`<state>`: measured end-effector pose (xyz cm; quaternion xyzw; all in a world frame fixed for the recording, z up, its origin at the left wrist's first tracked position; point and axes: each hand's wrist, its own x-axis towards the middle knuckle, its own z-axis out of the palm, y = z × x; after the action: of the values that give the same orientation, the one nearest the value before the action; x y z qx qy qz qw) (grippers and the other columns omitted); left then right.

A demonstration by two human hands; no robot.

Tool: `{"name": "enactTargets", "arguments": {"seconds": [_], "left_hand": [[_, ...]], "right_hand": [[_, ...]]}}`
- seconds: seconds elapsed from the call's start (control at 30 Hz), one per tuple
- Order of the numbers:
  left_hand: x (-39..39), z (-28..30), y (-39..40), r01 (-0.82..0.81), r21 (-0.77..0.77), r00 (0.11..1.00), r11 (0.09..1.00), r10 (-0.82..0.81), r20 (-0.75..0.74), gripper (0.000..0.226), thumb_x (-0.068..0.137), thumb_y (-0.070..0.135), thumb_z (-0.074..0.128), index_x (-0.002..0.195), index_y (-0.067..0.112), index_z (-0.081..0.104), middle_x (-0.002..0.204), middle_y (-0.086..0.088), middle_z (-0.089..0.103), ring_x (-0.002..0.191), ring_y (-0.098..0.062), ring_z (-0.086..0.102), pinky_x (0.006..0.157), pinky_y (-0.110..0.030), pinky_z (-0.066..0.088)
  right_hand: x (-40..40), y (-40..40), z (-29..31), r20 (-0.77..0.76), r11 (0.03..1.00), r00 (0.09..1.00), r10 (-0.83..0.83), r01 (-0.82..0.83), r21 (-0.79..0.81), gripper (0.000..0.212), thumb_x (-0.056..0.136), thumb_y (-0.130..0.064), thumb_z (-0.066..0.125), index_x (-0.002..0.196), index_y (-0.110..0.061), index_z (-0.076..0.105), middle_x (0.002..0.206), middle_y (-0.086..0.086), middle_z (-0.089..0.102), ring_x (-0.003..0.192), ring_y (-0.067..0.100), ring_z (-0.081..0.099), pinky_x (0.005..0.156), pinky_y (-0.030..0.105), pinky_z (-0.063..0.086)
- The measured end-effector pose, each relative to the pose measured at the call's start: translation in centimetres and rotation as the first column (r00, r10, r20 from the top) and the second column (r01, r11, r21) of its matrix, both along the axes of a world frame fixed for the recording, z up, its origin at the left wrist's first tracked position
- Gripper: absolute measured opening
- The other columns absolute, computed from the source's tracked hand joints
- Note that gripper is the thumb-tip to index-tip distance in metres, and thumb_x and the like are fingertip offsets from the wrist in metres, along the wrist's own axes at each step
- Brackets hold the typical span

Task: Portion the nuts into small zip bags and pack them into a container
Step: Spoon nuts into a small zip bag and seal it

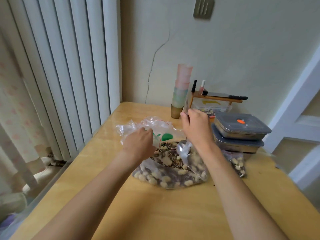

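Observation:
A large clear bag of peanuts and striped seeds point(171, 172) lies open on the wooden table point(121, 213). My left hand point(138, 144) reaches into its mouth, fingers curled and hidden among the plastic, near a green print point(167, 136). My right hand point(195, 129) is raised above the bag and pinches a small clear zip bag point(187, 103) upright by its edge. A small filled zip bag of nuts point(238, 163) lies to the right. Two stacked metal containers with grey lids point(242, 130) stand at the right.
A stack of pastel cups point(181, 90) stands by the wall. Behind the containers is a small wooden shelf point(218, 98) with bottles, over a clear box. Vertical blinds point(60, 66) run along the table's left side. The table's edge drops off on the right.

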<state>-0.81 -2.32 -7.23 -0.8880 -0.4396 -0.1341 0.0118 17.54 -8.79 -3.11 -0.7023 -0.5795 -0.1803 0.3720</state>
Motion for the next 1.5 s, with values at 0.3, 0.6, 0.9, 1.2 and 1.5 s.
{"name": "enactTargets", "arguments": {"seconds": [0.3,0.6,0.9,1.2,1.5], "left_hand": [[1.4,-0.1,-0.3,0.146,-0.225,0.986,0.963,-0.160,-0.041,0.018,0.092,0.027,0.063,0.097,0.011,0.054,0.091,-0.002,0.059,0.081,-0.020,0.062,0.070,-0.033,0.057],[1.3,-1.6,-1.4,-0.135,-0.089,0.982,0.987,0.145,0.122,0.022,0.090,0.004,0.052,0.112,0.007,0.049,0.119,-0.014,0.053,0.075,-0.029,0.055,0.058,-0.035,0.041],[2.5,0.6,-1.0,-0.073,0.075,0.956,0.995,0.048,0.288,0.035,0.086,0.006,0.052,0.121,0.011,0.049,0.142,-0.012,0.041,0.067,-0.031,0.062,0.047,-0.032,0.040],[2.2,2.1,-0.7,-0.020,0.074,0.944,0.997,-0.006,0.331,0.024,0.088,0.012,0.055,0.111,0.013,0.048,0.120,-0.010,0.053,0.075,-0.029,0.059,0.052,-0.033,0.035],[0.7,0.9,1.4,-0.028,-0.087,0.968,0.996,0.049,0.245,0.027,0.092,0.024,0.059,0.114,0.009,0.054,0.113,-0.010,0.058,0.099,-0.031,0.059,0.074,-0.038,0.049]], "right_hand": [[0.3,-0.3,-0.7,0.015,0.998,1.000,-0.016,0.015,0.065,0.026,0.103,-0.019,0.058,0.092,0.000,0.072,0.088,0.015,0.067,0.078,0.030,0.062,0.068,0.039,0.049],[0.4,-0.2,-2.7,0.092,0.984,0.995,0.033,-0.049,0.172,0.021,0.103,-0.014,0.059,0.093,0.000,0.071,0.089,0.014,0.065,0.069,0.032,0.065,0.059,0.040,0.056],[-0.4,0.5,-3.6,0.055,0.940,0.992,0.116,-0.127,0.318,0.018,0.102,-0.011,0.061,0.092,0.001,0.070,0.086,0.008,0.062,0.069,0.022,0.060,0.061,0.031,0.050],[-0.7,0.4,-4.6,0.221,0.926,0.968,0.120,-0.189,0.328,0.026,0.104,-0.016,0.054,0.093,0.001,0.069,0.083,0.009,0.059,0.060,0.023,0.057,0.054,0.030,0.050],[-0.9,0.3,-4.2,0.152,0.928,0.974,0.171,-0.211,0.307,0.026,0.104,-0.015,0.052,0.087,0.000,0.066,0.081,0.008,0.060,0.062,0.021,0.055,0.055,0.027,0.046]]}}
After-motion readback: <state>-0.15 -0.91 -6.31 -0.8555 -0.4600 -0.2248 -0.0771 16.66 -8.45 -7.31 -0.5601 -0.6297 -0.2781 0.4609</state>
